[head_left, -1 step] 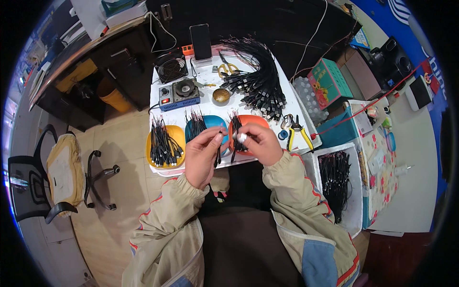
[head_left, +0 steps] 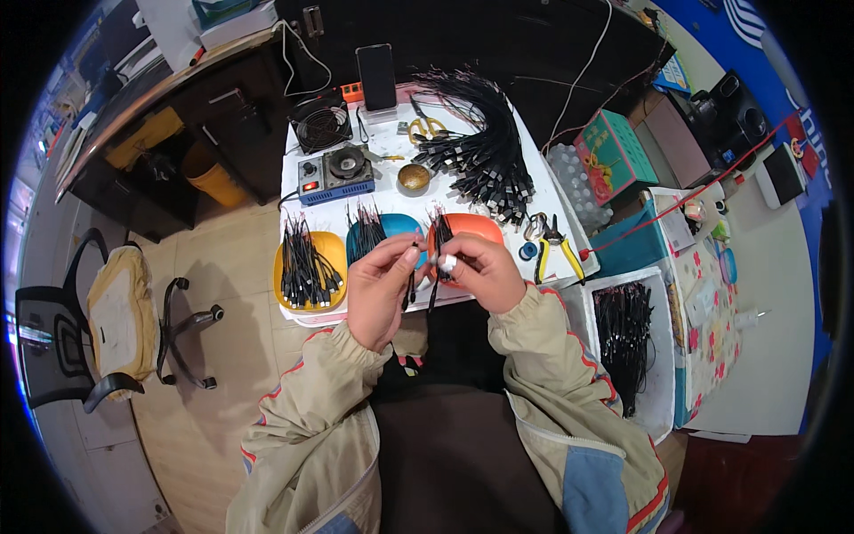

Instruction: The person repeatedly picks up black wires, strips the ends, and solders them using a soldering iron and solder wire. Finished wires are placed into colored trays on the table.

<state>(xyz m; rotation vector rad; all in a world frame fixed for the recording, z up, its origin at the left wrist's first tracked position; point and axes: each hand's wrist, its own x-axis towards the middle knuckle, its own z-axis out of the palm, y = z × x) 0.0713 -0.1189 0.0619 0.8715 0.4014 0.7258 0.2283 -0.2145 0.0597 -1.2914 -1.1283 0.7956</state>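
My left hand (head_left: 378,298) is closed in a pinch on a short black cable (head_left: 410,289), which hangs down below the fingertips. Close beside it, my right hand (head_left: 485,270) pinches too, with a white wrap (head_left: 449,263) around one digit; what its fingertips hold is too small to make out. Another dark cable (head_left: 433,295) hangs just under the right fingers. Both hands are over the near edge of the white table, in front of a blue bowl (head_left: 405,224) and an orange bowl (head_left: 476,228). Black cables with bare wire ends lie in each bowl.
A yellow bowl (head_left: 335,254) of cables stands left. Behind are a blue soldering pot unit (head_left: 336,189), a round tin (head_left: 413,179), a phone (head_left: 376,76) and a large cable bundle (head_left: 485,151). Yellow-handled wire strippers (head_left: 553,252) lie right, above a white box (head_left: 660,356) of cables.
The whole view has shifted very slightly, so the table and bowls sit a touch farther right. Both hands keep their pinches at nearly the same place.
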